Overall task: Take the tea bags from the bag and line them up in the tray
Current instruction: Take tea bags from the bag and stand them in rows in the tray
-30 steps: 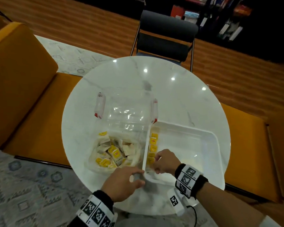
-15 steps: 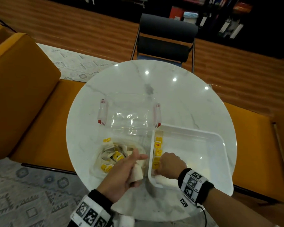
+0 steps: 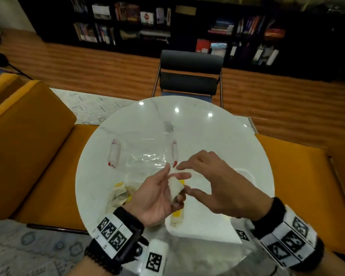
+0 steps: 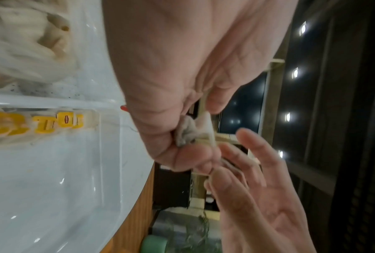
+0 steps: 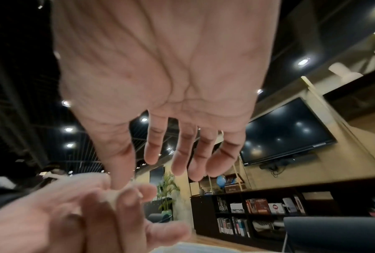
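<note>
Pinched in the left hand (image 3: pixel 157 198), palm up, a tea bag (image 3: pixel 175 188) hangs above the tray (image 3: pixel 245 172) — probably held there so the right hand (image 3: pixel 213 184) can take it. That hand hovers beside it, fingers spread, holding nothing; its thumb nearly touches the bag.

From the left wrist, curled fingers (image 4: pixel 182 157) clamp the crumpled tea bag (image 4: pixel 186 131); below it, a yellow-tagged row (image 4: pixel 52 123) hugs the tray's wall, likely to keep the line straight.

From the right wrist, the open hand (image 5: pixel 160 77) reaches over the left hand (image 5: pixel 73 214) — the tea bag (image 5: pixel 119 195) between them, well above the tray.
</note>
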Motion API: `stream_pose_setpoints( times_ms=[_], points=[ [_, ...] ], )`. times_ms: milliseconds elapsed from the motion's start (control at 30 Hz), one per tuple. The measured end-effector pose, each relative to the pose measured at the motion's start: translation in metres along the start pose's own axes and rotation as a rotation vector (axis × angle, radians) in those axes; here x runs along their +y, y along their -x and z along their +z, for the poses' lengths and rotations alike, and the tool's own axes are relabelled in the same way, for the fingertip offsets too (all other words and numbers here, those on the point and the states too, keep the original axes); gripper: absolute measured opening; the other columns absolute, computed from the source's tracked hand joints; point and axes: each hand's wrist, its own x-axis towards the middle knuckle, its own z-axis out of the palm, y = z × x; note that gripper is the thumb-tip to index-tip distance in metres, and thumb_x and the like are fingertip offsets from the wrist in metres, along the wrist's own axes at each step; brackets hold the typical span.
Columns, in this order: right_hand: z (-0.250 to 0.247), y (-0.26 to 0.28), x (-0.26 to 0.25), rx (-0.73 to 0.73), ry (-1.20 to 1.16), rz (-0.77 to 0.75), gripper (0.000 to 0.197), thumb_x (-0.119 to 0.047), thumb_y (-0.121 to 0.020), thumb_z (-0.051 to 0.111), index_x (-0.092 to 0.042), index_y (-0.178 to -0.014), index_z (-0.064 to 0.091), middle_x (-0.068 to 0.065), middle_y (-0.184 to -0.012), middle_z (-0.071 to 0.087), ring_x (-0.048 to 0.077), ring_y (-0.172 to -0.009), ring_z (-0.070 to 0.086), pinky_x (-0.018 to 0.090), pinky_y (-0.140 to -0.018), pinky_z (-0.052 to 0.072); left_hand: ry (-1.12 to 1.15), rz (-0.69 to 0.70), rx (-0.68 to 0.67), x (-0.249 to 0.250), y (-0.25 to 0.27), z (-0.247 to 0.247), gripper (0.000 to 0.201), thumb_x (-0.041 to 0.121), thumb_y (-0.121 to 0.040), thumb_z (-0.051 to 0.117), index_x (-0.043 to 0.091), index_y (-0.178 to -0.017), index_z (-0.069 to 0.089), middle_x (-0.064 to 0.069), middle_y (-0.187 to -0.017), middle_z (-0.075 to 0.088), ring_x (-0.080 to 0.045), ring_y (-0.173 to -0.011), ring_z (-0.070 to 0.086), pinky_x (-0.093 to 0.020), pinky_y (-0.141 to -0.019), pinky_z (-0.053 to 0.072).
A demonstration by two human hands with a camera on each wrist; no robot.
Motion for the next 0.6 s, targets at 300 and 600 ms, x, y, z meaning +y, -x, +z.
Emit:
stream_pose_setpoints(
  times_ms=[300, 600],
  points=[
    [0.006, 0.010, 0.000, -0.074, 0.040, -0.186, 0.022, -0.034, -0.094, 0.059, -0.032, -0.114, 0.067, -0.006, -0.115, 0.059, 0.019, -0.095, 0.054, 0.041, -0.076, 0.049, -0.207, -0.199, -0.048, -0.011, -0.004, 0.018, 0.079, 0.091, -0.073, 0.037, 0.018, -0.078, 0.067, -0.005, -0.068, 0.038, -0.010, -0.040, 0.028, -0.014, -0.040, 0.017],
    [-0.025, -0.005, 0.001, -0.079, -0.329, -0.014, 0.011, -0.022, -0.093, 0.069, -0.011, -0.090, 0.069, -0.005, -0.076, 0.069, 0.007, -0.068, 0.062, 0.011, -0.062, 0.043, -0.568, 0.165, -0.030, -0.005, 0.009, 0.010, 0.096, 0.093, -0.074, 0.031, 0.021, -0.126, 0.068, -0.009, -0.127, 0.066, -0.028, -0.107, 0.065, -0.044, -0.090, 0.048]
  ],
)
